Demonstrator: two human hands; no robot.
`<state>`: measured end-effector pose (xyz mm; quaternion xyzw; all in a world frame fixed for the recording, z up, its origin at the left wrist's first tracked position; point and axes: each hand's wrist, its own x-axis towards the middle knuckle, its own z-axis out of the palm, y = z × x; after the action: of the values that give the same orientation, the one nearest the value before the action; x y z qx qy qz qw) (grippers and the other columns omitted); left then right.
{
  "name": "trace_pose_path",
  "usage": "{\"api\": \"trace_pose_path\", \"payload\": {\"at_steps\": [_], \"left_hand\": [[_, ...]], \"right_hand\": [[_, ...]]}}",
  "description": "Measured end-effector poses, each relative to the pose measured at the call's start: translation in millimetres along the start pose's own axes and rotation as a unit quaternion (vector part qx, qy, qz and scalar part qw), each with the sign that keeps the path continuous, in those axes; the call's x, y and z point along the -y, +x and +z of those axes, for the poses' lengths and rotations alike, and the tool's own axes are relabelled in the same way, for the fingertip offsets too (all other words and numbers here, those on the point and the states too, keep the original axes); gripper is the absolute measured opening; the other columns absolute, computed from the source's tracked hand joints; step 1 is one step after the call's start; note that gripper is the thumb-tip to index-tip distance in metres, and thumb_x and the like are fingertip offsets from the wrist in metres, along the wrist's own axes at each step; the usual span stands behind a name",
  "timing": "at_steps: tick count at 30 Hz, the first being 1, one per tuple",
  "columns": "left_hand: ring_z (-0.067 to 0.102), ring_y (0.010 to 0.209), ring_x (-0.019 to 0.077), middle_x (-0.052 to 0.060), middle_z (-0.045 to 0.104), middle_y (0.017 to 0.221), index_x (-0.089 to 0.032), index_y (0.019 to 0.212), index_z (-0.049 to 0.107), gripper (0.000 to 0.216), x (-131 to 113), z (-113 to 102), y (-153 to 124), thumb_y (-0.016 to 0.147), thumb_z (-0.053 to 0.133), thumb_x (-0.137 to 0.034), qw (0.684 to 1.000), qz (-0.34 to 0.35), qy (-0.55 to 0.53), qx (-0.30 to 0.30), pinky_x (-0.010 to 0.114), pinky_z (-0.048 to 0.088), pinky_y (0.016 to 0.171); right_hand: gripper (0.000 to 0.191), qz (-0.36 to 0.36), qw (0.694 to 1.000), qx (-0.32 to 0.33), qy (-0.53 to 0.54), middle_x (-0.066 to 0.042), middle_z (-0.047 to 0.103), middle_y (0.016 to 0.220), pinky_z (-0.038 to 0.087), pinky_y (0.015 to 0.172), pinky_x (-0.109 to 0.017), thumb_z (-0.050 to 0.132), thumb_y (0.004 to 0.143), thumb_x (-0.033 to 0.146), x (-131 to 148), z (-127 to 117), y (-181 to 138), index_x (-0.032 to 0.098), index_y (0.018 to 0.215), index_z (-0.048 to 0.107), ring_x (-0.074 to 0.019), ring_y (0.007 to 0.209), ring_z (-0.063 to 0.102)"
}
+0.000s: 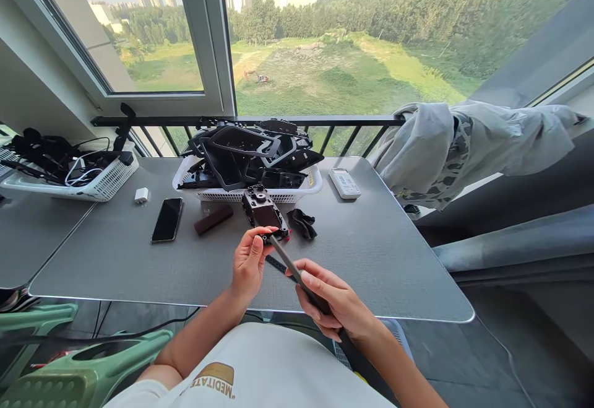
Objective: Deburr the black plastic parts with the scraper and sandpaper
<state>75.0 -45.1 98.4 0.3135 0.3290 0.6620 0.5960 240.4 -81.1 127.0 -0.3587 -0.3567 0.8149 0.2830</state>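
Observation:
My left hand [249, 261] is closed, its thumb and fingers pinching a small black plastic part [277, 234]. A larger black plastic housing [265, 208] with an open frame lies right behind the fingertips; whether the two are joined I cannot tell. In my right hand [331, 299] is a flat grey file [286, 260], gripped by its dark handle with the index finger along it. The file's tip meets the black part at the left fingertips. Between the hands, a dark strip [275, 264] shows on the table, partly hidden by the file.
A white basket [223, 195] heaped with black plastic pieces stands at the back. Around it on the grey table [394, 259] are a phone [167, 220], a dark red bar [213, 219], black crumpled cloth [302, 223], a white charger [142, 195] and a white device [344, 184].

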Motion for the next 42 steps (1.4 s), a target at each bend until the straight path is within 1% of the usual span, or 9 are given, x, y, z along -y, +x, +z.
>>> {"api": "trace_pose_path", "payload": {"at_steps": [4,9,12,15,20,26,31,36,42], "left_hand": [[0.070,0.079,0.0119,0.003,0.073,0.092,-0.020,0.086,0.066,0.035,-0.3,-0.8,0.5,0.074,0.076,-0.051,1.000,0.017,-0.012,-0.002,0.021,0.057,0.072],[0.069,0.077,0.0110,-0.001,0.071,0.085,-0.021,0.084,0.059,0.035,-1.1,-0.7,3.6,0.070,0.081,-0.045,0.998,0.040,0.003,-0.051,0.023,0.058,0.072],[0.066,0.067,0.0081,-0.003,0.070,0.079,-0.021,0.081,0.055,0.039,0.6,-0.3,5.0,0.066,0.084,-0.044,0.995,0.054,0.016,-0.085,0.019,0.056,0.065],[0.063,0.060,0.0065,-0.006,0.068,0.074,-0.021,0.078,0.052,0.042,2.8,-0.5,5.6,0.063,0.086,-0.039,0.993,0.062,0.026,-0.099,0.017,0.053,0.059],[0.059,0.058,0.0054,-0.007,0.066,0.071,-0.021,0.077,0.051,0.045,3.2,-1.6,6.3,0.059,0.089,-0.035,0.993,0.077,0.021,-0.089,0.017,0.050,0.058],[0.058,0.063,0.0073,-0.003,0.068,0.076,-0.021,0.078,0.052,0.043,1.7,-3.2,3.4,0.069,0.078,-0.054,0.994,0.060,0.037,-0.083,0.019,0.046,0.060],[0.056,0.066,0.0090,-0.003,0.068,0.077,-0.022,0.079,0.051,0.044,5.9,-5.9,0.7,0.070,0.077,-0.057,0.992,0.069,0.065,-0.081,0.021,0.044,0.063],[0.058,0.070,0.0107,-0.002,0.068,0.079,-0.022,0.080,0.051,0.043,5.2,-6.9,1.1,0.071,0.075,-0.057,0.993,0.065,0.071,-0.073,0.023,0.045,0.067],[0.059,0.072,0.0109,-0.001,0.068,0.080,-0.022,0.081,0.051,0.043,5.5,-6.9,1.4,0.073,0.074,-0.057,0.992,0.073,0.076,-0.069,0.023,0.045,0.069]], "right_hand": [[0.046,-0.009,1.000,0.029,-0.009,0.012,0.049,0.049,0.028,0.025,-0.012,0.064,0.082,0.062,-1.1,-3.9,-1.0,0.022,0.102,0.050,-0.0003,0.028,0.017],[0.046,-0.054,0.998,-0.007,-0.017,0.012,0.049,0.050,0.029,0.025,-0.013,0.063,0.083,0.061,-1.4,-11.7,-2.6,0.023,0.105,0.050,-0.0009,0.029,0.017],[0.046,-0.049,0.998,-0.014,-0.026,0.012,0.048,0.049,0.030,0.026,-0.013,0.063,0.083,0.062,-3.6,-12.4,-2.0,0.023,0.105,0.051,-0.0014,0.029,0.018],[0.047,-0.034,0.999,-0.003,-0.030,0.011,0.048,0.048,0.030,0.025,-0.014,0.064,0.082,0.062,-5.4,-11.1,-1.2,0.023,0.103,0.051,-0.0016,0.029,0.019],[0.046,-0.022,0.999,0.020,-0.021,0.012,0.048,0.049,0.029,0.025,-0.013,0.064,0.082,0.063,-6.5,-10.9,-0.4,0.023,0.102,0.051,-0.0012,0.028,0.018],[0.047,0.017,0.999,0.030,-0.031,0.012,0.048,0.048,0.029,0.026,-0.013,0.063,0.083,0.061,-8.9,-5.2,2.3,0.022,0.106,0.049,-0.0013,0.028,0.019],[0.046,0.011,0.999,0.015,-0.034,0.013,0.046,0.047,0.029,0.026,-0.013,0.063,0.082,0.062,-6.2,0.2,9.0,0.022,0.100,0.050,-0.0009,0.029,0.018],[0.046,0.004,1.000,0.008,-0.029,0.013,0.047,0.048,0.028,0.026,-0.013,0.061,0.083,0.063,-1.4,-2.6,7.3,0.022,0.101,0.049,-0.0008,0.028,0.017],[0.045,0.017,0.999,0.020,-0.034,0.012,0.047,0.049,0.027,0.026,-0.013,0.061,0.083,0.062,-2.7,-0.9,6.2,0.023,0.101,0.049,-0.0009,0.029,0.018]]}}
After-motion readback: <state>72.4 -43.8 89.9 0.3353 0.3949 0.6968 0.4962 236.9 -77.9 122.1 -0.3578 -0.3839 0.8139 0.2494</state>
